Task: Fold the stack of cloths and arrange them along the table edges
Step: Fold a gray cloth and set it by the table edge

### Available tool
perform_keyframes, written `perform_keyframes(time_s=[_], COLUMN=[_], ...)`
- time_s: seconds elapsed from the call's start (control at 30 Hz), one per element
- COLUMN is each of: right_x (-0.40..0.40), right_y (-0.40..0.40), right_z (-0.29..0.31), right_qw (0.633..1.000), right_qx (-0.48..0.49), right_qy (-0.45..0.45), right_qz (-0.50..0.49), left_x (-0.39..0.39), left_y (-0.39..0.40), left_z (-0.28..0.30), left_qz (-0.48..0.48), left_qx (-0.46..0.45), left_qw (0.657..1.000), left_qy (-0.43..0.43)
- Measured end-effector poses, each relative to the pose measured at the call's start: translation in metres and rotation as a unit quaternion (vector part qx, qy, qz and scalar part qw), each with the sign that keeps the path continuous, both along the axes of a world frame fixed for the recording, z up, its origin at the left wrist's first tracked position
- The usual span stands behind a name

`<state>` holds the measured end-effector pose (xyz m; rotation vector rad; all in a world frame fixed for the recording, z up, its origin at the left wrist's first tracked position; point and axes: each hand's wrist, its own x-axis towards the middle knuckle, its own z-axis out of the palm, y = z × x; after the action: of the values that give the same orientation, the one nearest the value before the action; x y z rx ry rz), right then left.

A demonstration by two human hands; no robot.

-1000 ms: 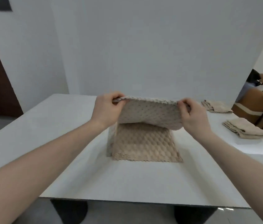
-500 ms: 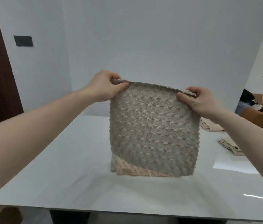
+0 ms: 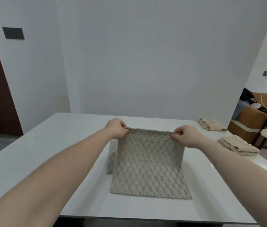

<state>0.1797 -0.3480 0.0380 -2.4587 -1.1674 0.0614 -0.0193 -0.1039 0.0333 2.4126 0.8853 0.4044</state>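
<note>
Both the left hand [image 3: 116, 129] and right hand [image 3: 185, 136] pinch the far corners of a cloth [image 3: 147, 163] draped over the stack [image 3: 111, 156] mid-table [image 3: 47, 145]; uneven lowering would probably skew the fold.

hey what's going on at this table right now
A person is folding cloths at a white table. The left hand and right hand each pinch a top corner of a beige bubble-textured cloth, with its near edge lying on the table. More of the same fabric shows behind it on the left. Two folded cloths sit along the right edge, one farther, one nearer.
</note>
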Motion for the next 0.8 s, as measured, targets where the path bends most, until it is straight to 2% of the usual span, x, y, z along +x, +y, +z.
perform_keyframes(time_s=[0.1, 0.33, 0.57, 0.8], right_x=[0.008, 0.015, -0.004, -0.036], right_y=[0.005, 0.005, -0.023, -0.053], right_z=[-0.006, -0.006, -0.003, -0.029], right_qw=[1.000, 0.999, 0.995, 0.993], right_qx=[-0.009, 0.019, 0.097, 0.104], right_qy=[-0.010, -0.031, 0.010, 0.024], right_qz=[-0.011, -0.004, 0.034, 0.051], left_x=[0.011, 0.011, -0.036, -0.077], left_y=[0.000, 0.003, -0.007, -0.032], left_z=[-0.010, -0.013, -0.021, -0.050], left_qz=[0.017, 0.004, -0.042, -0.071], left_qx=[-0.013, 0.020, 0.015, 0.027], left_qw=[1.000, 0.998, 0.993, 0.989], left_qy=[-0.022, -0.056, -0.106, -0.127])
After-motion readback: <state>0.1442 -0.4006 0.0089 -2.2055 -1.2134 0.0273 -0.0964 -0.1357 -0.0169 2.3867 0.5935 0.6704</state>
